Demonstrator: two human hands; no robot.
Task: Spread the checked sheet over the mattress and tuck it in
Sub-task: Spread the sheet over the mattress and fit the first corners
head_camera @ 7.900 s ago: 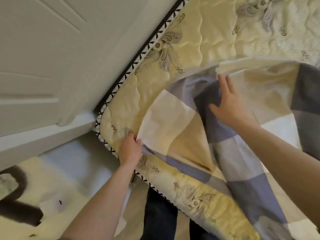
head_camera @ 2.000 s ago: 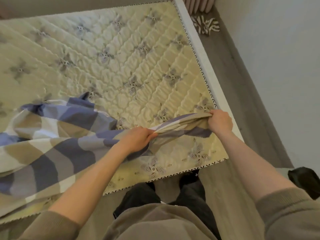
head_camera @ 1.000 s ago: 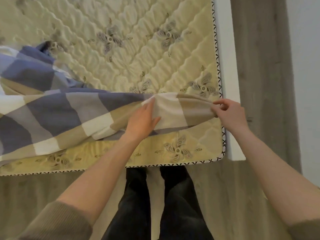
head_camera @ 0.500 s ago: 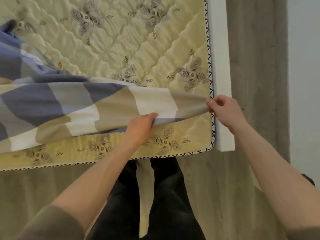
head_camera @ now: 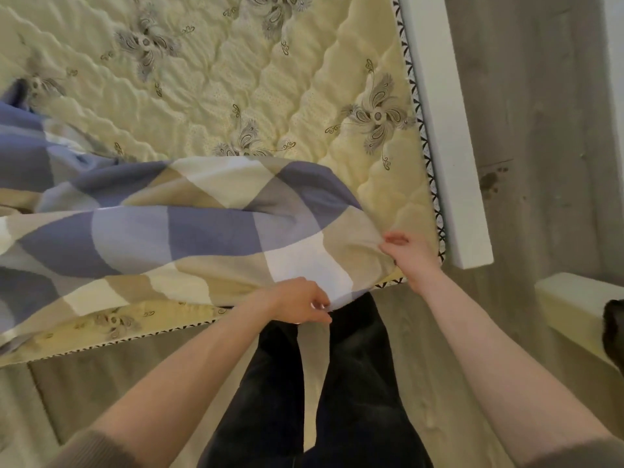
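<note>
Both hands pinch the checked sheet (head_camera: 202, 231): the left hand (head_camera: 297, 300) at its bottom edge, the right hand (head_camera: 410, 253) by the mattress (head_camera: 236, 79) corner, right of middle. Most of the mattress is bare and nothing is tucked yet. A moment ago the sheet sat higher; now it hangs over the bottom edge

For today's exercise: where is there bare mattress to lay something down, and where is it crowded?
Bare: the mattress beyond the checked sheet's far fold, out to the bed rail; a narrow strip along the near edge, left of the left hand. Crowded: the near right corner, where it and the right hand grip the sheet.
</note>
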